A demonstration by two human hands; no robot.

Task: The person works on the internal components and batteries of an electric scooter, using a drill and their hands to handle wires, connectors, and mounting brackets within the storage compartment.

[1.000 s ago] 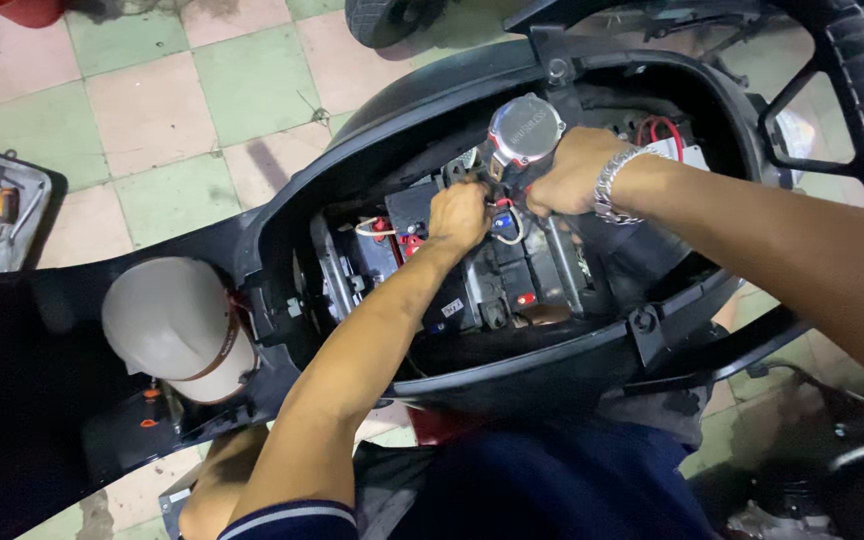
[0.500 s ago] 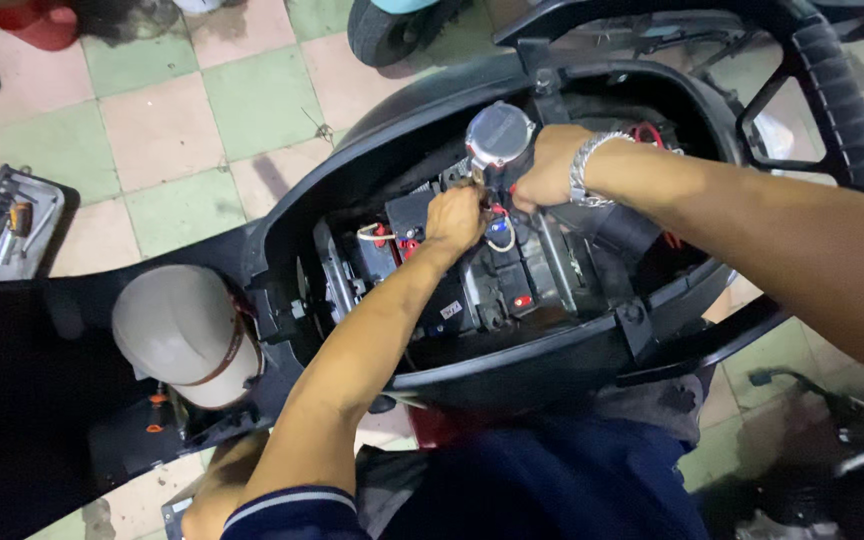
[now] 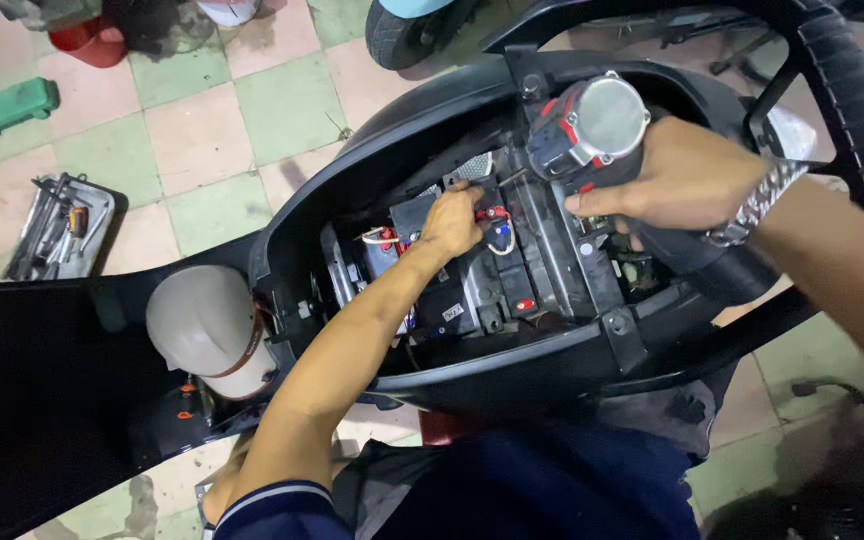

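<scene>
Right hand (image 3: pixel 687 180) wrapped tight around grip of power driver (image 3: pixel 592 125), red-and-black body with silver end cap, held above open scooter compartment (image 3: pixel 572 350). Left hand (image 3: pixel 457 222) reaches down inside, fingers curled and pinching at red-capped battery terminal (image 3: pixel 497 215), just left of and below driver. Battery (image 3: pixel 452 290) lies under left hand. Tool tray (image 3: pixel 57 230) on tiled floor, well apart at left.

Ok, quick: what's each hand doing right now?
Left hand: fingers pinched at the red-capped battery terminal; hold unclear.
Right hand: closed around the power driver.
</scene>
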